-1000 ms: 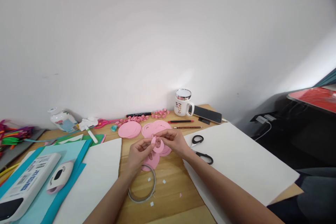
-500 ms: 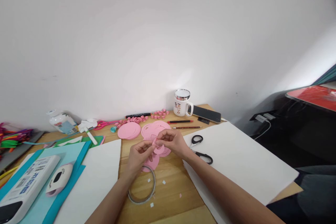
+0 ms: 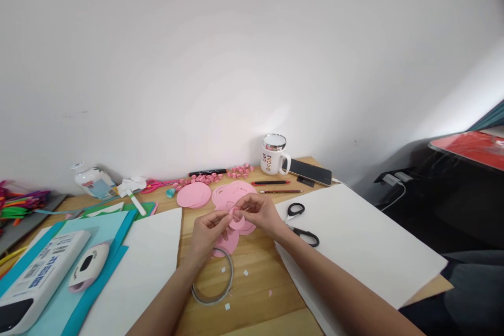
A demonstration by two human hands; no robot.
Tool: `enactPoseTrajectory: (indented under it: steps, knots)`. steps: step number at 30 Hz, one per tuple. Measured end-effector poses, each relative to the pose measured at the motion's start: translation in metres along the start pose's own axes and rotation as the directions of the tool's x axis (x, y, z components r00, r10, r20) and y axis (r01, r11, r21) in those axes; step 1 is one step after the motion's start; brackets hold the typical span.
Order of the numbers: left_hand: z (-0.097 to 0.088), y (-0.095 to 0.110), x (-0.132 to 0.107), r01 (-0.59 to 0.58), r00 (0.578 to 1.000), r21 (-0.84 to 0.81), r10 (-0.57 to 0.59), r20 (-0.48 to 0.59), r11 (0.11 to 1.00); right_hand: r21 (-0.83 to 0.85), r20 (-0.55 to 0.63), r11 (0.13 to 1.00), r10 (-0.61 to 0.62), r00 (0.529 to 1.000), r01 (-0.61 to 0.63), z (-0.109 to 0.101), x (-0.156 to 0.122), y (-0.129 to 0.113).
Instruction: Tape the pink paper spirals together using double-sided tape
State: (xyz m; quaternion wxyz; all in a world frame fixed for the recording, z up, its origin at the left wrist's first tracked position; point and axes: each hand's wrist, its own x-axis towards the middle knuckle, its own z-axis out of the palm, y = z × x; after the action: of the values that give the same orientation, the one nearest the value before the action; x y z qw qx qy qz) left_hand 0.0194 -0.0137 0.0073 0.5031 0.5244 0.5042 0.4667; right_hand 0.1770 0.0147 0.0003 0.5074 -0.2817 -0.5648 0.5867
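My left hand [image 3: 211,228] and my right hand [image 3: 258,211] meet over the middle of the table, fingertips pinched on a small curled pink paper strip [image 3: 235,213]. Its exact shape is partly hidden by the fingers. Beneath and behind my hands lie overlapping pink paper pieces [image 3: 233,190], with another pink piece [image 3: 227,243] nearer me. A roll of tape [image 3: 212,302] lies flat just below my left hand. To the right of my right hand, black-handled scissors [image 3: 302,234] rest on a white sheet, their blades partly hidden by my hand.
Pink paper circles [image 3: 193,195] and several small pink rolled pieces [image 3: 205,179] lie near the wall. A white mug [image 3: 271,157] stands beside a phone [image 3: 311,172]. White sheets [image 3: 366,241] cover the right; a white glue pen [image 3: 136,203] and coloured paper [image 3: 118,226] are left.
The pink strip between my fingertips looks more tightly curled than before. Both hands stay almost in the same place, and the things on the table have not moved.
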Motion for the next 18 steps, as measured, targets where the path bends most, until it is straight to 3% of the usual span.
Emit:
enactPoseTrajectory:
  steps: [6, 18]
  knots:
    - [0.001, 0.0047, -0.002, 0.018, 1.0, 0.049, -0.017, -0.025, 0.999, -0.119, -0.038, 0.993, 0.008, 0.999, -0.013, -0.0006, -0.0003, 0.0005]
    - [0.0022, -0.0003, -0.0018, 0.085, 0.996, -0.075, -0.083, 0.03, 0.994, -0.179, 0.036, 0.982, 0.068, 0.997, -0.06, 0.0064, -0.0043, 0.0014]
